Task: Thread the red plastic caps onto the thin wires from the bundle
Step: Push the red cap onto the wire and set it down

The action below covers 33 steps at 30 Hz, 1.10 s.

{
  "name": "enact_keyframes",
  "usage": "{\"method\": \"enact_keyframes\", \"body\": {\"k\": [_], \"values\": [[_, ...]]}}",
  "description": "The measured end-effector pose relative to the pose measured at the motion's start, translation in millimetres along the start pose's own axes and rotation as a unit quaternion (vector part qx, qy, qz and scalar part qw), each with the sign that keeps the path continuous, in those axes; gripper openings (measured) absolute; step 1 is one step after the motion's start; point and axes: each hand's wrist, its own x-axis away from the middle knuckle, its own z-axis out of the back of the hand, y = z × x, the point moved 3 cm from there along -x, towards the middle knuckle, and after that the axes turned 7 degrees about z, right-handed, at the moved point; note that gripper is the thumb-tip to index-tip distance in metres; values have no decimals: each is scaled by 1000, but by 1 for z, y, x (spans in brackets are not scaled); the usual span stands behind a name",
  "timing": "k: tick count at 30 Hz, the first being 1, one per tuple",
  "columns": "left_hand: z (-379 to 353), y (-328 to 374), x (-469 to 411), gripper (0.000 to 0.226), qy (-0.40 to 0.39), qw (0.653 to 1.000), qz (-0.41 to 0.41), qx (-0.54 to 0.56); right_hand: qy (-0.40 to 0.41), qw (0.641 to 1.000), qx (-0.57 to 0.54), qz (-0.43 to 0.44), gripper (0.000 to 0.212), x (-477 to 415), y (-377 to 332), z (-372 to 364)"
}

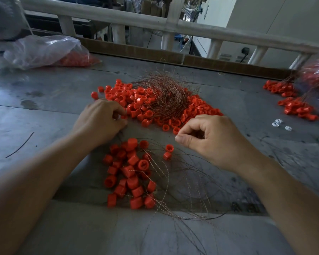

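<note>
While the left hand [99,120] has its grip pinched on a red cap [124,117] at the cap pile's [136,103] nine o'clock edge, the right hand's [210,138] grip is curled, contents unclear. Wire bundle [166,96] at twelve o'clock; loose wires [167,173] could snag.

Both bare forearms reach in, the left from 8 o'clock, the right from 4 o'clock. The left hand [101,119] lies knuckles up, fingers curled toward 3 o'clock. The right hand [212,138] presses thumb to forefinger, pointing toward 9 o'clock. What either pinches is unclear.

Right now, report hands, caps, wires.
Left hand pinches red plastic cap at pile edge. Right hand curled, contents unclear. Thin wire bundle atop pile. Nothing blocking.
</note>
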Motion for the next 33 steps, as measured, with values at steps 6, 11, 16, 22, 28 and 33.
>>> {"method": "enact_keyframes", "body": {"k": [6,11,16,22,28,33], "values": [[6,6,4,10,18,999,-8,36,15,1000,16,-22,9,-3,8,3],[14,18,13,15,30,993,-15,115,41,998,50,-24,8,-9,18,2],[17,25,20,17,19,989,-30,145,38,991,129,12,34,-21,27,-8],[20,29,27,21,12,986,-39,164,-77,981,180,9,67,-27,36,-28],[22,31,30,17,3,983,-39,179,-29,987,159,21,79,-26,33,-24],[25,31,34,23,0,979,-55,196,140,977,110,118,32,-21,16,-5]]}}
